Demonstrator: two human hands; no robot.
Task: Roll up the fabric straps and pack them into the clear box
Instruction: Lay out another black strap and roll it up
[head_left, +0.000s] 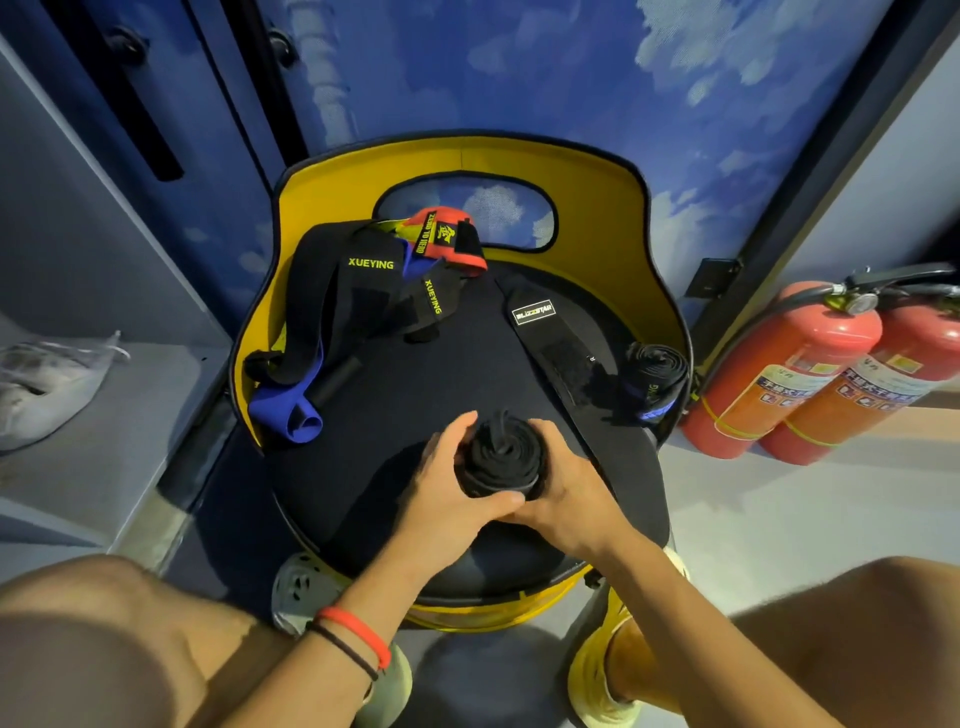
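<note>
Red and black wristbands

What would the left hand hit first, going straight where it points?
The rolled black strap that the left hand grips; beyond it, probably the flat BLIZZSTAR strap on the seat, though depth is unclear.

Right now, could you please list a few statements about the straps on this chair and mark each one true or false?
1. Both the left hand and the right hand grip the rolled black fabric strap. True.
2. The black strap with the white BLIZZSTAR label is rolled up. False: it lies flat on the black seat cushion.
3. Two red fire extinguishers stand right of the yellow chair. True.
4. A clear box sits on the seat cushion. False: no clear box is in view.
5. The red fabric strap lies at the seat's front edge. False: it lies at the back, by the backrest.
</note>
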